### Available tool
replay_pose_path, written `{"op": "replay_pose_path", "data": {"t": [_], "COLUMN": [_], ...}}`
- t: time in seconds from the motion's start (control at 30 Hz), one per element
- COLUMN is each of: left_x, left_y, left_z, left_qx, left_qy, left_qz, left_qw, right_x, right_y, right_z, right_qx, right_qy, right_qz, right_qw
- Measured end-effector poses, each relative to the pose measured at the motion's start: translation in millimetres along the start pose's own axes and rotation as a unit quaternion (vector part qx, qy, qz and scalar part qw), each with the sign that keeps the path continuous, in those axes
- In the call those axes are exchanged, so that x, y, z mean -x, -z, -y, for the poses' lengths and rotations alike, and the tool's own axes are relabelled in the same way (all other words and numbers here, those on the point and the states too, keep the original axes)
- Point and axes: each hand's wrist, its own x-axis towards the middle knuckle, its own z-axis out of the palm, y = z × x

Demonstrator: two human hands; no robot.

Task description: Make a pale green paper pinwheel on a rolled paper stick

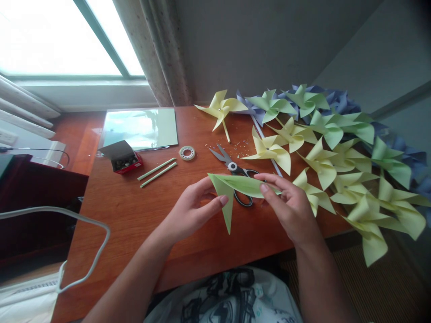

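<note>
A light green piece of paper [226, 197], cut so that one pointed flap hangs down and another reaches right, is held up above the table. My left hand [198, 204] pinches its left part between thumb and fingers. At the right flap, my right hand [286, 199] grips the paper with thumb and fingertips. Just behind and below the paper lie scissors [232, 167] with black and white handles, blades slightly apart, partly hidden by the paper. Two pale green paper sticks [158, 174] and a roll of tape [187, 153] lie to the left.
Yellow paper pinwheels [269, 150], green ones [332, 128] and purple ones [340, 101] crowd the right side. An opened red box [128, 166] of small dark items and a plastic sleeve [141, 128] with pale green paper are at the back left. Tiny scraps [240, 148] lie behind the scissors.
</note>
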Motion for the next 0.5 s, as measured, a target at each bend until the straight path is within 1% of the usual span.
{"op": "replay_pose_path", "data": {"t": [0.17,0.3,0.43,0.5], "left_x": [2.0,2.5,2.8,3.2], "left_y": [0.6,2.3,3.9,4.9], "left_z": [-5.8,-9.2,-9.2,-6.5], "left_qx": [0.002,0.023,0.049,0.058], "left_qy": [-0.002,0.001,-0.007,-0.006], "left_qz": [0.038,0.065,0.070,0.052], "left_qw": [0.999,0.998,0.996,0.997], "right_x": [-5.4,-6.3,-6.4,-6.4], "right_y": [9.1,12.7,12.4,11.9], "right_z": [-11.6,-13.0,-11.0,-10.7], "right_qx": [-0.038,-0.063,-0.099,-0.115], "right_qy": [-0.010,-0.017,-0.031,-0.035], "right_qz": [-0.002,0.008,0.024,0.030], "right_qw": [0.999,0.998,0.994,0.992]}}
